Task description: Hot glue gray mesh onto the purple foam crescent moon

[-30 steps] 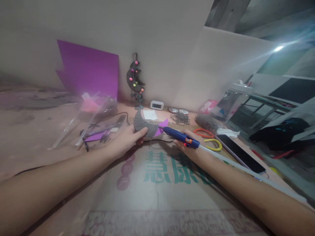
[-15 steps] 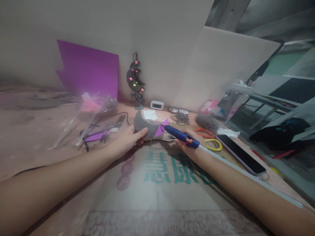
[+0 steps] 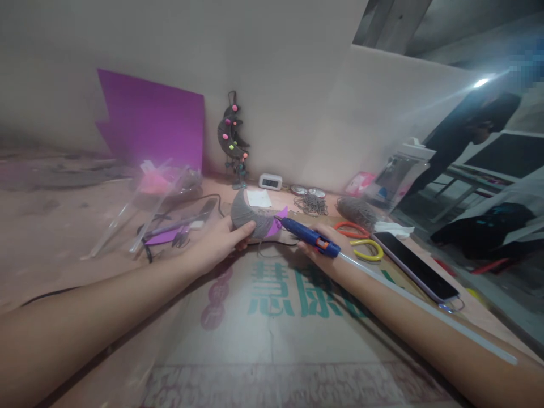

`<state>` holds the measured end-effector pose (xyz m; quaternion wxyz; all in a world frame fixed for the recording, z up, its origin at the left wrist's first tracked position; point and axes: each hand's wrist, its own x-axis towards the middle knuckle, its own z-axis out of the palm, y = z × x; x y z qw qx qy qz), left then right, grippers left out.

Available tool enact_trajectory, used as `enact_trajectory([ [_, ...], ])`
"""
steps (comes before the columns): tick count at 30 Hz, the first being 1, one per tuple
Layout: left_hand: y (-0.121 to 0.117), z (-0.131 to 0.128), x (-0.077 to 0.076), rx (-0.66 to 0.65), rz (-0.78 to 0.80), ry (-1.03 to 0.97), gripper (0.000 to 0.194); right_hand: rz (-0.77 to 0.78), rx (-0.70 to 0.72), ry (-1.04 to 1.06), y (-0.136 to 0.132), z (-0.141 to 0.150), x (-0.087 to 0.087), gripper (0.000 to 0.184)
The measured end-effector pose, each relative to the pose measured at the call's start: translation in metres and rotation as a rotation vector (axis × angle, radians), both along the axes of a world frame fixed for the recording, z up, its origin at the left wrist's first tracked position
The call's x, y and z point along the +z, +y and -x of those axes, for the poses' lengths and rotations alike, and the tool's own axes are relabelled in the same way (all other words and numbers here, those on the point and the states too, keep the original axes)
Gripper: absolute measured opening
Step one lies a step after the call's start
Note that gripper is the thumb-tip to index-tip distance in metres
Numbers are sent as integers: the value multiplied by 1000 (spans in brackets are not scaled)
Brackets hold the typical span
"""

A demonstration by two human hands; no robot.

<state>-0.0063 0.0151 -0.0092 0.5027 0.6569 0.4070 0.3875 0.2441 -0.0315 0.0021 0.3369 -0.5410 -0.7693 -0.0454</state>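
A crescent moon shape wrapped in grey yarn [image 3: 247, 217] is pinched in my left hand [image 3: 238, 233], thumb on its face. Its right end is bare purple card [image 3: 276, 225]. My right hand [image 3: 323, 241] is closed around a blue hot glue gun [image 3: 309, 234], its nozzle touching or just above that purple end. A long clear glue stick [image 3: 425, 306] runs out of the gun's back along my right forearm. A loose grey yarn strand hangs below the crescent.
Orange and yellow scissor handles [image 3: 368, 250] and a phone [image 3: 414, 266] lie at right, near a grey yarn ball [image 3: 356, 211] and a water bottle [image 3: 397, 173]. Behind are a small clock [image 3: 271, 182] and a decorated moon hanging [image 3: 229, 136]. A person [image 3: 463, 127] stands far right.
The glue gun has shifted slightly left along the purple end. My left hand and the crescent stay in place. A person and a bright light have appeared at far right.
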Motion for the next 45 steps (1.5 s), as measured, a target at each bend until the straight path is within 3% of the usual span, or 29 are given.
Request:
enact_trajectory([
  [18, 1, 0, -1, -7, -8, -5, 37, 11, 54, 5, -4, 5, 10, 22],
  [23, 1, 0, -1, 10, -3, 20, 38, 17, 3, 63, -6, 6, 7, 18],
  [28, -3, -1, 4, -4, 3, 14, 37, 62, 46, 117, -7, 3, 6, 25],
  [45, 0, 0, -1, 1, -9, 5, 37, 29, 11, 55, -6, 3, 5, 24],
])
